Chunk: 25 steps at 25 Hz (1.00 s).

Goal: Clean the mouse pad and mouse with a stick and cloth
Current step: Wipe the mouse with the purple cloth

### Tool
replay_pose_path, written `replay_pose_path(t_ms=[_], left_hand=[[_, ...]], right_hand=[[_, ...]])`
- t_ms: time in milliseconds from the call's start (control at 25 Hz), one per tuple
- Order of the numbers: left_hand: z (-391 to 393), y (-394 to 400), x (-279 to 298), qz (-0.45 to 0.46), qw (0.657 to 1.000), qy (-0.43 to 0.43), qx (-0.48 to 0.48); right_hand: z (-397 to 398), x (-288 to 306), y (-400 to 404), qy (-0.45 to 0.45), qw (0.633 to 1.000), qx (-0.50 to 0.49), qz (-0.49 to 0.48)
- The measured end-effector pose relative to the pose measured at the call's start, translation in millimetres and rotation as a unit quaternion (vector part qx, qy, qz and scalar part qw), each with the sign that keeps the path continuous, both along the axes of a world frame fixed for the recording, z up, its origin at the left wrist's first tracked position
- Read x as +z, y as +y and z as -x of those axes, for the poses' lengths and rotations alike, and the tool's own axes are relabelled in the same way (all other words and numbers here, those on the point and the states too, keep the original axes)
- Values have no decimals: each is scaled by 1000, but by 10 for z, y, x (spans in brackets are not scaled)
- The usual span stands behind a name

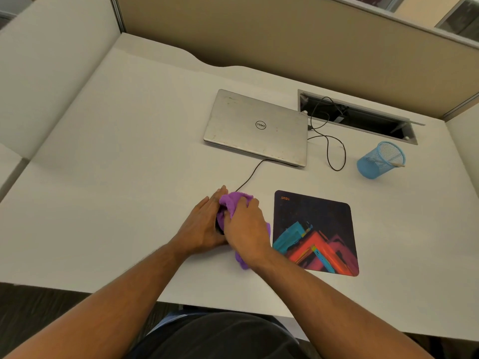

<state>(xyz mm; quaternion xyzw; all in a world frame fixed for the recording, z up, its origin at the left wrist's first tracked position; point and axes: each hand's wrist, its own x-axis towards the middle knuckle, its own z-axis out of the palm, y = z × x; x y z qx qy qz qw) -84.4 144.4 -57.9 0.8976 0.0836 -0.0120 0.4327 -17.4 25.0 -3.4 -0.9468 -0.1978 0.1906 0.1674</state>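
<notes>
A purple cloth (231, 201) is bunched over a dark mouse (219, 227), of which only a thin black sliver shows between my hands. My left hand (201, 225) cups the mouse from the left side. My right hand (246, 226) presses the cloth down over it, and a tail of cloth sticks out under my right wrist. The mouse's black cable (250, 174) runs from under the cloth to the laptop. The colourful mouse pad (316, 233) lies flat just right of my hands, with nothing on it. A thin stick (388, 163) leans inside the blue mesh cup.
A closed silver laptop (256, 128) lies at the back centre of the white desk (116, 177). A blue mesh cup (381, 160) stands at the back right, tilted in the wide-angle view. Behind it is an open cable tray (363, 117) with a looping black cord (334, 151). Partition walls enclose the desk.
</notes>
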Motion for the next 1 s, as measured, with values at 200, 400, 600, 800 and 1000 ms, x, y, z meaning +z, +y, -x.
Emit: replay_pose_path(t_ms=[200,400,600,800,1000], left_hand=[[-12,36,-66,-6,1000,17,4],[-27,67,39,11,999,29,-7],[-98,218,283,58,996,65,1],[-244,478,482,58,995,67,36],[-273,537,599,48,996,63,36]], right_hand=[[194,126,-203,14,991,91,96],[-46,541,-512,121,970,174,121],[-653,670,-586,103,983,-106,-106],[-905,261,-322,-3,994,-100,-45],[-659,-32,-75,-22,996,-61,-68]])
